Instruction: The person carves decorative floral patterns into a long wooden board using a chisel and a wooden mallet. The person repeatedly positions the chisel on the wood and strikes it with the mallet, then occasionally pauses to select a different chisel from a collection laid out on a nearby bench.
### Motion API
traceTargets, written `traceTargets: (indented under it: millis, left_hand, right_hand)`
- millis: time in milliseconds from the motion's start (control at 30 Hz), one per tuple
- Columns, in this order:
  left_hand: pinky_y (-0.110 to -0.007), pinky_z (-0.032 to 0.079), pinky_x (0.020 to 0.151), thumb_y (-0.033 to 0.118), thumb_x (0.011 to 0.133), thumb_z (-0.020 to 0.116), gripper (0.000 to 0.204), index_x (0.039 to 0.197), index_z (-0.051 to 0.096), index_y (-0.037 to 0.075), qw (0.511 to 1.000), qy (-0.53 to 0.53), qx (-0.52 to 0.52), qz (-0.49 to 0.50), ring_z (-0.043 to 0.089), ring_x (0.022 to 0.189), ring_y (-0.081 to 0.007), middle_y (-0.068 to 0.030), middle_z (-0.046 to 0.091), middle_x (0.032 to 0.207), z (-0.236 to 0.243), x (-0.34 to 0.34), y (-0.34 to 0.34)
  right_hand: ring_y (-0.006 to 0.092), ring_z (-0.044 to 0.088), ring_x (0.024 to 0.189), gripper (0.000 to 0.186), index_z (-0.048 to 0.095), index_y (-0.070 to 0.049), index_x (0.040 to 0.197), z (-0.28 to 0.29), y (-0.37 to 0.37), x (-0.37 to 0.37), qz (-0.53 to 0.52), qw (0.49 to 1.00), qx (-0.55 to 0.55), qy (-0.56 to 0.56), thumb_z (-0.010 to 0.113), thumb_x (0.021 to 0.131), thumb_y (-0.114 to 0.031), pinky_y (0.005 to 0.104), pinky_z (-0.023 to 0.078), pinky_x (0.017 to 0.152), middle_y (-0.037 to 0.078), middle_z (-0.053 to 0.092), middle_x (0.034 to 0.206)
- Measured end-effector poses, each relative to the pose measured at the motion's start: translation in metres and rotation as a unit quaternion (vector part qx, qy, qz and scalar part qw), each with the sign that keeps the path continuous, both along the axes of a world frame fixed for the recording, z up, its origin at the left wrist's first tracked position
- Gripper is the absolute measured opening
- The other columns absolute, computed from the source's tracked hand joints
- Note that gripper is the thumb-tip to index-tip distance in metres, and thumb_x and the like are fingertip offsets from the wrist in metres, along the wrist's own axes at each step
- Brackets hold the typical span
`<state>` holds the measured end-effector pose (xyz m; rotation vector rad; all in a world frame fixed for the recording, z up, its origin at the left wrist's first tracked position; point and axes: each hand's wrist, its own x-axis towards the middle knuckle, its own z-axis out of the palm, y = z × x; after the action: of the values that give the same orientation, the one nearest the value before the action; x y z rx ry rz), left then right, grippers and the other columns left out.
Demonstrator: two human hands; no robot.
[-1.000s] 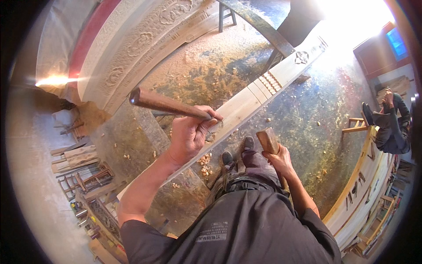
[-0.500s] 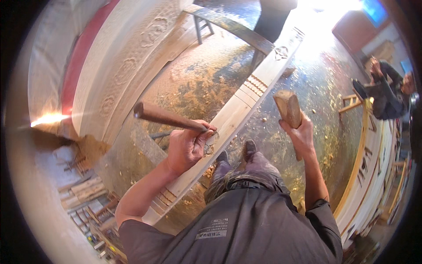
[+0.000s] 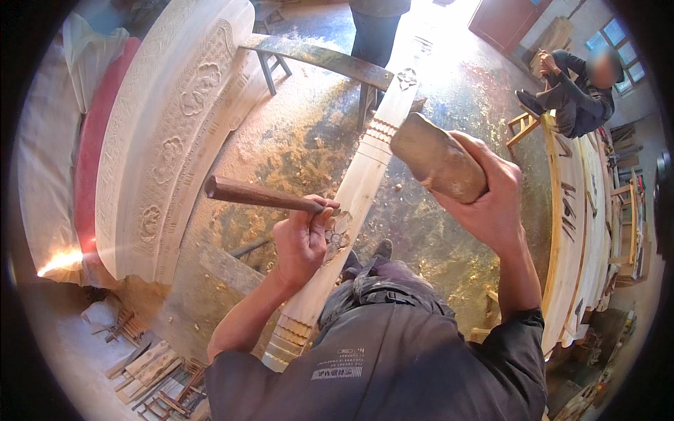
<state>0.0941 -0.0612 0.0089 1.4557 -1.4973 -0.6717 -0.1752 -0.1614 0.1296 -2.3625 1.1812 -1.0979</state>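
A long pale wooden beam [image 3: 360, 179] runs from the lower left to the far side, with carved notches and flower patterns. My left hand [image 3: 300, 245] is closed round the lower end of a chisel [image 3: 256, 195] with a long brown handle. The handle leans out to the left; its cutting tip is hidden by my fingers, beside a carved flower [image 3: 338, 239] on the beam. My right hand [image 3: 490, 193] grips a wooden mallet [image 3: 434, 154], held up in the air to the right of the beam, its head apart from the chisel.
Large carved panels [image 3: 168, 158] stand on the left. A narrow bench [image 3: 316, 57] meets the beam's far part, where a person [image 3: 375, 31] stands. Another person [image 3: 583, 91] sits on stacked planks [image 3: 572, 210] at right. Wood scraps [image 3: 151, 372] lie lower left; shavings dot the floor.
My right hand has lifted the mallet, which now looks larger and nearer. The left hand keeps the chisel at the carved flower. The whole view has turned and shifted somewhat.
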Motion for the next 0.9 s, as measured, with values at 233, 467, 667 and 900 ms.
traceTargets:
  millis: [233, 467, 667, 900]
  left_hand:
    - [-0.028, 0.056, 0.078, -0.002, 0.104, 0.057, 0.011, 0.114, 0.06, 0.001, 0.997, 0.072, 0.016, -0.003, 0.067, 0.093, -0.0102, -0.0094, 0.076, 0.103, -0.006, -0.001, 0.0]
    - [-0.03, 0.057, 0.067, 0.003, 0.099, 0.066, 0.009, 0.108, 0.063, 0.004, 0.997, -0.038, -0.054, -0.034, 0.075, 0.079, -0.0184, -0.0104, 0.076, 0.094, -0.002, 0.004, -0.005]
    - [-0.031, 0.059, 0.068, 0.001, 0.1, 0.065, 0.012, 0.111, 0.061, 0.005, 0.998, -0.015, -0.042, -0.041, 0.075, 0.079, -0.018, -0.0101, 0.077, 0.094, 0.0, 0.006, -0.01]
    - [-0.031, 0.06, 0.069, -0.002, 0.099, 0.064, 0.013, 0.111, 0.061, 0.004, 0.997, -0.01, -0.053, -0.047, 0.076, 0.08, -0.0178, -0.0107, 0.077, 0.094, 0.002, 0.008, -0.012]
  right_hand:
    - [0.0251, 0.076, 0.091, 0.058, 0.07, -0.002, 0.121, -0.002, 0.022, -0.028, -0.118, 0.992, 0.011, 0.038, 0.091, 0.069, -0.014, 0.0351, 0.058, 0.081, 0.017, 0.076, 0.101]
    - [0.0228, 0.073, 0.084, 0.055, 0.069, 0.0, 0.117, -0.011, 0.028, -0.052, -0.193, 0.979, 0.061, 0.028, 0.092, 0.072, -0.021, 0.0353, 0.057, 0.077, 0.014, 0.075, 0.096]
    - [0.0199, 0.066, 0.08, 0.044, 0.07, 0.002, 0.104, 0.001, 0.032, -0.035, -0.174, 0.983, 0.042, 0.036, 0.092, 0.07, -0.015, 0.0353, 0.052, 0.075, 0.012, 0.073, 0.092]
    - [0.0246, 0.076, 0.094, 0.061, 0.069, -0.002, 0.125, 0.005, 0.032, -0.033, -0.136, 0.989, 0.015, 0.056, 0.092, 0.071, -0.017, 0.0355, 0.058, 0.083, 0.016, 0.075, 0.104]
